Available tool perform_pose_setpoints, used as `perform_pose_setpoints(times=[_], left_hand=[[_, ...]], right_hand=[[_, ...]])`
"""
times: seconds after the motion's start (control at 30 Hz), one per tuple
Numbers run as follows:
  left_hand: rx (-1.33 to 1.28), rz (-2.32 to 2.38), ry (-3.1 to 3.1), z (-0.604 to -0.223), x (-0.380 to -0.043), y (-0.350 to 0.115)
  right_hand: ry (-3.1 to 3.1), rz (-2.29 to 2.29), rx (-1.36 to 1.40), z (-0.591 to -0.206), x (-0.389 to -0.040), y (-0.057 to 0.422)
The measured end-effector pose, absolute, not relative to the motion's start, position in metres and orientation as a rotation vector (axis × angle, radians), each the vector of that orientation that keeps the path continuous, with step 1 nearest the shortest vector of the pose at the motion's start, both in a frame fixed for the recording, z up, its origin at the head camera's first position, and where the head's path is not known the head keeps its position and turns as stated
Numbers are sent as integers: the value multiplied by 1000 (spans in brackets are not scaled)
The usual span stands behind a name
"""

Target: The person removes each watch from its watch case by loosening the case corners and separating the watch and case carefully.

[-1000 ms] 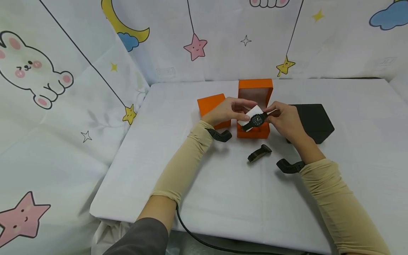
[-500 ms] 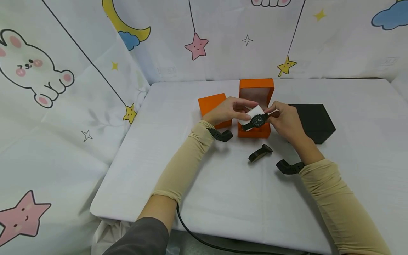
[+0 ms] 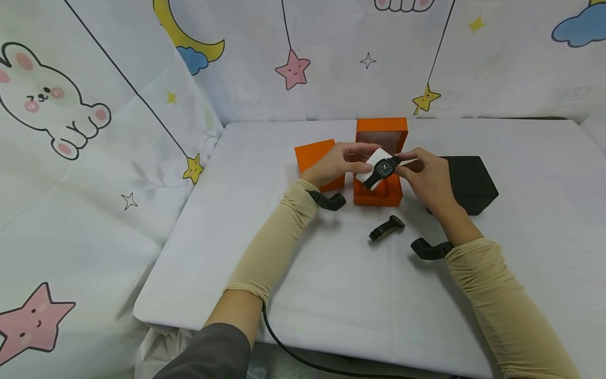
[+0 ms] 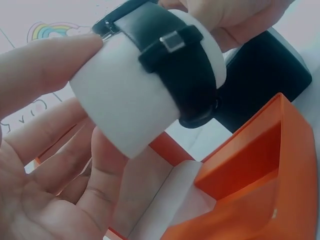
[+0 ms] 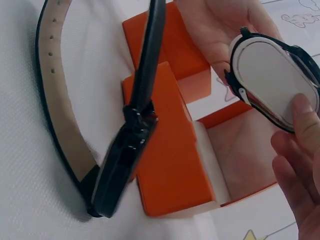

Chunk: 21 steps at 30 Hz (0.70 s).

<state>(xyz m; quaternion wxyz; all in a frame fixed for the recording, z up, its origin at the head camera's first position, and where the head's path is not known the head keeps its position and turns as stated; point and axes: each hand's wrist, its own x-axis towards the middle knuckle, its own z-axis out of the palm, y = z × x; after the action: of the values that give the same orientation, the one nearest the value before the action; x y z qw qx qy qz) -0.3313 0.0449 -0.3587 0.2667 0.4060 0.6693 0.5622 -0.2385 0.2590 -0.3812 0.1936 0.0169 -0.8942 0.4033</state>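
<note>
My left hand pinches a white watch cushion by one end, between thumb and fingers. Round the cushion runs a black-strapped wristwatch with a dark dial, its strap fastened and the buckle visible in the left wrist view. The right hand grips the other side, its thumb on the cushion's flat end in the right wrist view. Both hands hold the watch tilted over an open orange watch box. A second black watch with a tan-lined strap lies on the white table in front of the box.
Left of the open box is another orange box piece, partly behind the left hand. A black box stands right of the right hand. Black wrist mounts stick out from both forearms. A cartoon-printed cloth hangs behind the white table.
The watch on its cushion has risen slightly and tilted further, showing more of the box's orange inside. The right hand's fingers have shifted a little upward. The second watch has not moved.
</note>
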Motion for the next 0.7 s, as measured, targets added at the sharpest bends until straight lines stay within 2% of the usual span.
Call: perform_pose_setpoints(times=[0.3,0.7], left_hand=[[1074,1562,1712,-369,-339,48],[1121,1545,1762,-377,-342,50]], right_hand=[[-2408,1186,218,-381,-238,261],[-2482,1079,186,-382,-237,259]])
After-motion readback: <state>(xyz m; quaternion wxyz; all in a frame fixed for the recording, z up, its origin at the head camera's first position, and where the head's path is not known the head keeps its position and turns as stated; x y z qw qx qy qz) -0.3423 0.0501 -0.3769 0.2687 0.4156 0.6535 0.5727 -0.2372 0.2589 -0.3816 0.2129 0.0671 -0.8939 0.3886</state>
